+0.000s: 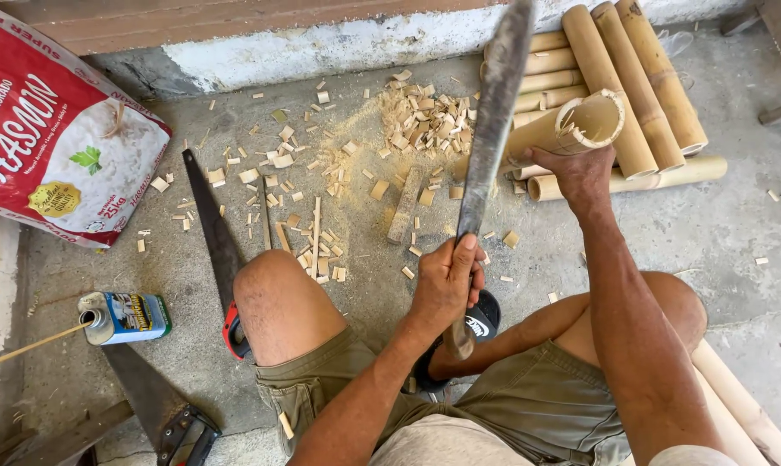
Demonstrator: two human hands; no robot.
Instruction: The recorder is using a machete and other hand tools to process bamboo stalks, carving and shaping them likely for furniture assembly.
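**Blade raised over a held bamboo section**

Far left, a red and white printed sack leaned at the wall. Below it lay a small printed tin can with a thin stick in its mouth, and a handsaw with a black grip. A second, dark-bladed handsaw lay beside the bare left knee, its red handle tucked under the thigh. Pale bamboo chips and sawdust littered the concrete floor ahead.

Left hand was clenched around the handle of a long grey machete, blade lifted and blurred. Right hand gripped a short hollow bamboo tube, its open end upward. Behind it, a stack of cut bamboo poles lay against the wall.
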